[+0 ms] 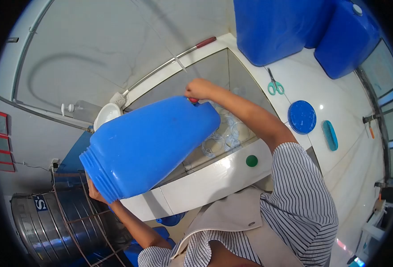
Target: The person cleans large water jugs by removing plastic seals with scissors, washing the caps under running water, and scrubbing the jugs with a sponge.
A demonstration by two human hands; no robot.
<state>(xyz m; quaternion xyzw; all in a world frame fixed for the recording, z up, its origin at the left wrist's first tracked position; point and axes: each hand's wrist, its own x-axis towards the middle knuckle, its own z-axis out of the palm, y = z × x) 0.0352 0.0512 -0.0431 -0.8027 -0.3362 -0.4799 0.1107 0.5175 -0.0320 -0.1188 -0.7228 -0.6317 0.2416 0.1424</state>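
A large blue plastic jerrycan [152, 144] lies tilted across the tiled basin [218, 62], its ribbed end towards the lower left. My left hand [94, 191] is closed on that ribbed end from below; most of its fingers are hidden behind the jerrycan. At the other end my right hand [198, 89] is closed at the top of the jerrycan, next to a small red part [193, 100]. In the basin, under the jerrycan's upper end, are clear plastic-looking pieces and round pale shapes [225, 135].
A green cap [251, 161] lies on the basin's near rim. To the right are scissors [275, 84], a blue lid [302, 117] and a teal brush [330, 135]. Blue jerrycans [272, 31] stand behind. A long-handled brush [161, 66] leans along the far rim; a steel tank [49, 227] is lower left.
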